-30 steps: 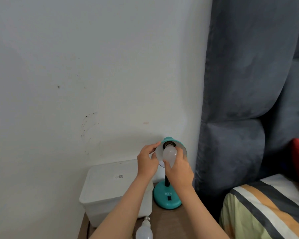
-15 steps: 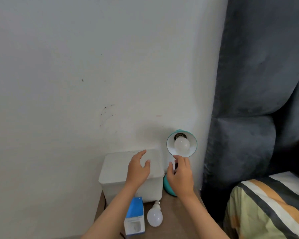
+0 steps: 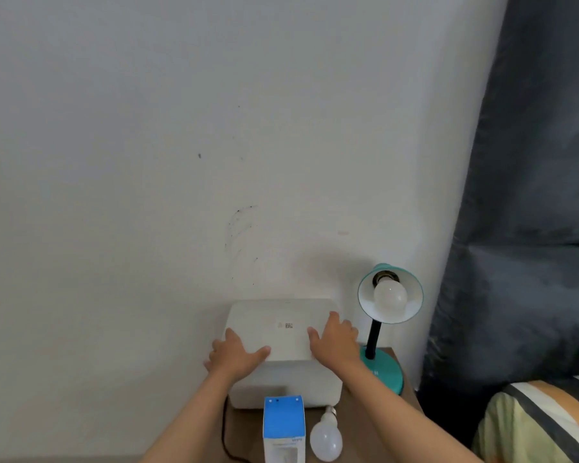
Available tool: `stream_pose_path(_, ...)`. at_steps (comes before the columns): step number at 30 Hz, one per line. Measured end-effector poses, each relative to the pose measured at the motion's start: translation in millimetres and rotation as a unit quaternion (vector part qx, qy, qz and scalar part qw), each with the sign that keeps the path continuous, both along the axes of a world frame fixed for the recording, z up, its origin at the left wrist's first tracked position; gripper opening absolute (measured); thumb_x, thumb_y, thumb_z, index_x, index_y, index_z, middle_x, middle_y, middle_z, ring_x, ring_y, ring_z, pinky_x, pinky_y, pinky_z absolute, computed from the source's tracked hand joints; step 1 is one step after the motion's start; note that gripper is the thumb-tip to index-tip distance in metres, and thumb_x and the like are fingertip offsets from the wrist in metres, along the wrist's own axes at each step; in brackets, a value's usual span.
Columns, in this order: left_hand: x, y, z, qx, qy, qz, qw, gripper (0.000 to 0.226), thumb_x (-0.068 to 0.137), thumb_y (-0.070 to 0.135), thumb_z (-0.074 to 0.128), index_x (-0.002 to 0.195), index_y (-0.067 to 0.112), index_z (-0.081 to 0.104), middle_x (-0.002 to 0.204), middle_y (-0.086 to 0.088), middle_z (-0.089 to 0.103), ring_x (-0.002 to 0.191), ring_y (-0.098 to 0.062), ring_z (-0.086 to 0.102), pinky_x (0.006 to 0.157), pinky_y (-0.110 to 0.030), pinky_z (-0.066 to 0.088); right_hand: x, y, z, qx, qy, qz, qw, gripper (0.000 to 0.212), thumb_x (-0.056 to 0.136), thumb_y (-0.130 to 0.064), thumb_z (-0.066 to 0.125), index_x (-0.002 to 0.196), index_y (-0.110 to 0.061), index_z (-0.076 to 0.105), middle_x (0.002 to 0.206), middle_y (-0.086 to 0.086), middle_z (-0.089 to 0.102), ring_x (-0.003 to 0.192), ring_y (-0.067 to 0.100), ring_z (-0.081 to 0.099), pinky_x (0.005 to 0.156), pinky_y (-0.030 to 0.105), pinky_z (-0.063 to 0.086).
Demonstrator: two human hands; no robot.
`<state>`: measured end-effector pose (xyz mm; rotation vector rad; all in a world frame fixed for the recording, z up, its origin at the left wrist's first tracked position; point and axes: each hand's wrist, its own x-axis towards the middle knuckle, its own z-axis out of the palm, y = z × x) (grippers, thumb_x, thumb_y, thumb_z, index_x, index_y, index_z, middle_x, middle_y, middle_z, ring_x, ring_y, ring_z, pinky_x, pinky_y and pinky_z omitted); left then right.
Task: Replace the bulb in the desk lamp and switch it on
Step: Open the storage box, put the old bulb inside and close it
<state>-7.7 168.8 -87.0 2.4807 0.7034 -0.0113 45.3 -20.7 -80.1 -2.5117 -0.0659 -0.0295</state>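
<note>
L hand + R hand flat, open on white box, gripping nothing | risk: box shoved right of R hand could topple lamp

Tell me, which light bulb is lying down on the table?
The loose bulb beside the blue box. The other bulb is screwed into the teal lamp.

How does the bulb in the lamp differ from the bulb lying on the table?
The bulb in the lamp is screwed into the socket inside the teal shade, its base hidden; the bulb on the table lies loose, its metal screw base exposed. The lamp bulb sits raised, its globe facing the camera; the table bulb rests on the wood beside the blue box, its base pointing toward the wall. Both are white, frosted, of similar shape, and unlit.
</note>
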Motion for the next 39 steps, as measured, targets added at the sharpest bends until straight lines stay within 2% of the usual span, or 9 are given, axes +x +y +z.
stream_pose_path(4,10,4,-5,-0.007,-0.016,-0.006,1.000,0.117,0.064,0.074,0.061,0.146,0.015,0.001,0.147,-0.019,0.021,0.132,-0.039,0.030,0.108,-0.050,0.028,12,8,-8,-0.032,0.009,-0.025,0.999,0.055,0.090,-0.049,0.041,0.127,-0.009,0.036,0.127,0.019,0.044,0.116,0.034,0.043,0.091,0.043,0.042)
stream_pose_path(7,9,9,-14,-0.003,-0.060,-0.006,0.998,0.118,0.059,0.077,0.061,0.145,0.015,0.009,0.144,-0.018,0.028,0.129,-0.038,0.033,0.106,-0.050,0.033,13,10,-16,-0.024,-0.020,-0.053,0.998,0.055,0.086,-0.051,0.044,0.123,-0.010,0.040,0.120,0.018,0.049,0.109,0.033,0.049,0.085,0.041,0.045)
stream_pose_path(12,5,10,-23,-0.030,-0.133,0.003,0.991,0.110,0.059,0.073,0.066,0.140,0.013,0.024,0.136,-0.018,0.035,0.125,-0.036,0.035,0.104,-0.046,0.038,17,9,-21,-0.030,-0.042,-0.056,0.997,0.060,0.084,-0.054,0.048,0.126,-0.011,0.040,0.120,0.018,0.046,0.112,0.033,0.043,0.085,0.041,0.044)
stream_pose_path(18,-1,4,-27,-0.058,-0.197,0.011,0.979,0.110,0.064,0.063,0.070,0.146,0.015,0.013,0.143,-0.014,0.025,0.132,-0.032,0.026,0.107,-0.044,0.034,17,9,-28,-0.003,-0.103,-0.066,0.993,0.069,0.081,-0.055,0.052,0.135,-0.015,0.036,0.129,0.019,0.041,0.118,0.032,0.038,0.087,0.042,0.045)
stream_pose_path(22,-4,1,-28,-0.063,-0.228,0.015,0.971,0.110,0.065,0.060,0.071,0.146,0.017,0.010,0.145,-0.011,0.022,0.133,-0.030,0.024,0.107,-0.044,0.033,13,10,-32,0.021,-0.173,-0.072,0.982,0.068,0.079,-0.051,0.057,0.134,-0.016,0.040,0.129,0.020,0.043,0.116,0.035,0.041,0.082,0.044,0.049)
stream_pose_path(25,-6,-1,-28,-0.064,-0.240,0.018,0.968,0.109,0.066,0.057,0.072,0.146,0.017,0.011,0.145,-0.011,0.022,0.133,-0.030,0.024,0.106,-0.044,0.034,12,10,-33,0.024,-0.192,-0.074,0.978,0.067,0.079,-0.050,0.058,0.134,-0.016,0.041,0.128,0.020,0.044,0.115,0.035,0.043,0.080,0.044,0.050)
stream_pose_path(28,-8,-2,-23,-0.071,-0.235,0.020,0.969,0.108,0.066,0.057,0.072,0.146,0.016,0.012,0.145,-0.011,0.023,0.133,-0.030,0.024,0.106,-0.043,0.034,10,11,-31,0.024,-0.180,-0.072,0.981,0.067,0.080,-0.050,0.057,0.135,-0.016,0.041,0.130,0.021,0.043,0.117,0.036,0.042,0.084,0.045,0.048)
stream_pose_path(33,-13,-3,-3,-0.089,-0.211,0.004,0.973,0.109,0.067,0.050,0.075,0.146,0.013,0.010,0.142,-0.013,0.023,0.133,-0.031,0.021,0.108,-0.043,0.031,3,9,-16,0.003,-0.112,-0.054,0.992,0.069,0.086,-0.052,0.049,0.141,-0.017,0.029,0.138,0.022,0.033,0.125,0.037,0.032,0.101,0.047,0.034)
stream_pose_path(39,-45,-9,29,-0.087,-0.241,0.027,0.966,0.115,0.060,0.046,0.081,0.146,0.015,0.012,0.140,-0.012,0.027,0.131,-0.030,0.028,0.105,-0.042,0.035,-35,-4,7,0.054,-0.110,-0.028,0.992,0.070,0.088,-0.050,0.047,0.144,-0.016,0.022,0.139,0.023,0.029,0.128,0.037,0.026,0.105,0.045,0.030)
